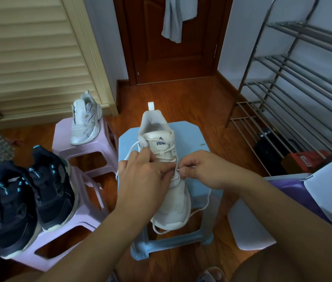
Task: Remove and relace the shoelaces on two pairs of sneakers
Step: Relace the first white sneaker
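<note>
A white sneaker (173, 198) stands on a light blue stool (197, 139), toe toward me. My left hand (142, 178) covers the lacing area and pinches the white shoelace (207, 202) near the upper eyelets. My right hand (199, 166) pinches the lace tip beside an eyelet on the shoe's right side. Loose lace trails down over the stool by the toe. A second white sneaker (85, 121) sits on a far pink stool (99, 153). Two black sneakers with teal accents (32, 196) rest on a nearer pink stool (83, 216) at the left.
A metal shoe rack (295, 82) fills the right side, with dark items beneath it. A brown door (173, 58) with a hanging grey cloth is ahead. A louvered cabinet (28, 58) stands at left. A white and purple object (295, 200) lies at right.
</note>
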### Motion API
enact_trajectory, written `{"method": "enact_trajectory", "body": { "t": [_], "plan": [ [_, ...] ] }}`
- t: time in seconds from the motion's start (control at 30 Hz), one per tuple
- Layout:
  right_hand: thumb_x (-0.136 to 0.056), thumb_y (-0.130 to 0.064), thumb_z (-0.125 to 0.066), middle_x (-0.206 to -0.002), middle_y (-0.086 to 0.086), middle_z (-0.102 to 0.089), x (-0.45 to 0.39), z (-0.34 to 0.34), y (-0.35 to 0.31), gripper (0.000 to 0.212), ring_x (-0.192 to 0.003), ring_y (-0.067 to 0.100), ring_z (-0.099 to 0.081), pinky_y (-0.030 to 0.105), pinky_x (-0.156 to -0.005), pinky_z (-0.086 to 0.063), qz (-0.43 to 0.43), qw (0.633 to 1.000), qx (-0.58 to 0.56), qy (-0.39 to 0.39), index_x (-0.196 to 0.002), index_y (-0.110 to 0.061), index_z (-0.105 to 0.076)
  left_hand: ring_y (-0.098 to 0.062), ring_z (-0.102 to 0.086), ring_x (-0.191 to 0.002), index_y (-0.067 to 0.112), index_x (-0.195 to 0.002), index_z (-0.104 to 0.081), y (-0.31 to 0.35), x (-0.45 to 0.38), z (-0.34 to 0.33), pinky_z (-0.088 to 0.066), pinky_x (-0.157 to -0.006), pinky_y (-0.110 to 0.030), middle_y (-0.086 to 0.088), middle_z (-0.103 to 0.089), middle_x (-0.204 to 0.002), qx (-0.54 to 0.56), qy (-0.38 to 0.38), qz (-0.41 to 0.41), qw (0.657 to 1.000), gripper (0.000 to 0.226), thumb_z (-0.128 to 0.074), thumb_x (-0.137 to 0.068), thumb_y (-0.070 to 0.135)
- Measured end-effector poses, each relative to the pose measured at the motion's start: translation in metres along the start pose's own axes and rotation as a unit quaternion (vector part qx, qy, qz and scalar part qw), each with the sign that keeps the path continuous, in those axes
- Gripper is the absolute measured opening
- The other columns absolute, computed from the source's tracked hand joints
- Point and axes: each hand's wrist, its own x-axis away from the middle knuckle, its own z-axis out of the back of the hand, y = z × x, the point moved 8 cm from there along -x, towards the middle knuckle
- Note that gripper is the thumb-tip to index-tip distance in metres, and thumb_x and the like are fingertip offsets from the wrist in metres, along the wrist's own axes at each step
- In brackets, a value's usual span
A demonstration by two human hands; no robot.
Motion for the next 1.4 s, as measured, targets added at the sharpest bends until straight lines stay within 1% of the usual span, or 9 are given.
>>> {"method": "enact_trajectory", "body": {
  "t": [0.4, 0.63, 0.73, 0.83, 0.9, 1.07, 1.17, 1.3, 1.4],
  "plan": [
    [-0.1, -0.028, -0.059, -0.054, -0.011, -0.053, 0.004, -0.009, -0.001, 0.029, -0.047, -0.002, -0.046, 0.016, -0.048, -0.032, -0.009, 0.999, 0.018, 0.042, -0.072, -0.023, -0.064, -0.024, -0.057, -0.073, 0.011, -0.082, -0.066, 0.006, -0.006, -0.001, -0.04, -0.058, -0.033, -0.002, -0.051, -0.093, 0.064, -0.025, -0.002, 0.998, 0.01, -0.074, -0.082, 0.005],
    [-0.096, -0.033, -0.065, -0.064, -0.008, -0.057, 0.013, -0.002, 0.0, 0.016, -0.055, 0.001, -0.048, 0.022, -0.054, -0.038, 0.015, 0.998, 0.008, 0.055, -0.082, -0.027, -0.067, -0.005, -0.054, -0.086, 0.023, -0.087, -0.064, -0.032, -0.012, 0.015, -0.039, -0.072, -0.011, 0.01, -0.052, -0.094, 0.153, -0.072, 0.08, 0.982, 0.014, -0.067, -0.093, 0.011],
    [-0.094, -0.031, -0.067, -0.068, -0.006, -0.059, 0.014, 0.006, -0.001, 0.016, -0.065, 0.006, -0.054, 0.029, -0.062, -0.041, 0.024, 0.995, 0.079, 0.06, -0.079, -0.03, -0.063, -0.007, -0.065, -0.096, 0.022, -0.092, -0.057, -0.042, -0.012, 0.037, -0.048, -0.082, -0.025, 0.011, -0.069, -0.098, 0.237, -0.014, 0.145, 0.96, 0.013, -0.056, -0.101, 0.013],
    [-0.096, -0.028, -0.065, -0.068, -0.005, -0.06, 0.017, 0.004, 0.001, 0.017, -0.065, 0.01, -0.055, 0.026, -0.061, -0.042, -0.003, 0.997, 0.076, -0.007, -0.08, -0.028, -0.064, -0.015, -0.074, -0.098, 0.012, -0.099, -0.052, -0.063, -0.011, 0.051, -0.056, -0.089, -0.037, -0.001, -0.078, -0.101, 0.446, 0.065, 0.232, 0.862, 0.009, -0.047, -0.106, 0.01],
    [-0.098, -0.019, -0.064, -0.061, -0.006, -0.057, 0.026, 0.001, -0.001, 0.016, -0.058, 0.012, -0.052, 0.022, -0.055, -0.042, -0.025, 0.997, -0.05, -0.055, -0.082, -0.017, -0.066, -0.022, -0.075, -0.093, 0.005, -0.101, -0.051, -0.062, -0.012, 0.036, -0.059, -0.084, -0.037, -0.01, -0.077, -0.098, 0.503, 0.013, 0.244, 0.829, 0.007, -0.045, -0.106, 0.005],
    [-0.099, -0.017, -0.06, -0.084, 0.014, -0.068, 0.079, -0.023, -0.02, 0.015, -0.079, 0.029, -0.066, 0.043, -0.084, -0.056, -0.045, 0.919, -0.26, -0.293, -0.088, -0.011, -0.068, -0.017, -0.071, -0.083, 0.019, -0.091, -0.054, -0.039, -0.01, -0.005, -0.058, -0.08, -0.032, -0.003, -0.075, -0.089, 0.394, -0.089, 0.167, 0.899, 0.02, -0.05, -0.104, 0.004],
    [-0.1, -0.006, -0.054, -0.112, 0.022, -0.069, 0.101, -0.038, -0.034, 0.017, -0.107, 0.036, -0.065, 0.05, -0.101, -0.048, 0.046, 0.881, -0.273, -0.385, -0.109, -0.005, -0.068, -0.018, -0.069, -0.075, 0.013, -0.09, -0.054, -0.043, -0.015, -0.007, -0.058, -0.072, -0.027, -0.01, -0.075, -0.088, 0.451, -0.074, 0.201, 0.867, 0.018, -0.049, -0.104, 0.003],
    [-0.098, -0.004, -0.056, -0.127, 0.025, -0.063, 0.08, -0.019, -0.06, 0.031, -0.121, 0.039, -0.06, 0.047, -0.103, -0.048, 0.15, 0.8, -0.516, -0.266, -0.128, 0.003, -0.06, -0.018, -0.07, -0.073, 0.005, -0.092, -0.056, -0.049, -0.016, -0.013, -0.059, -0.07, -0.025, -0.018, -0.075, -0.093, 0.526, -0.124, 0.225, 0.811, 0.015, -0.049, -0.103, -0.002],
    [-0.09, 0.008, -0.06, -0.115, 0.02, -0.072, 0.04, -0.011, -0.038, 0.026, -0.112, 0.032, -0.068, 0.036, -0.095, -0.055, 0.119, 0.905, -0.406, -0.053, -0.114, 0.003, -0.07, -0.016, -0.07, -0.07, 0.002, -0.094, -0.056, -0.051, -0.015, -0.01, -0.058, -0.067, -0.024, -0.019, -0.075, -0.095, 0.559, -0.138, 0.23, 0.785, 0.013, -0.048, -0.103, -0.003]
  ]
}}
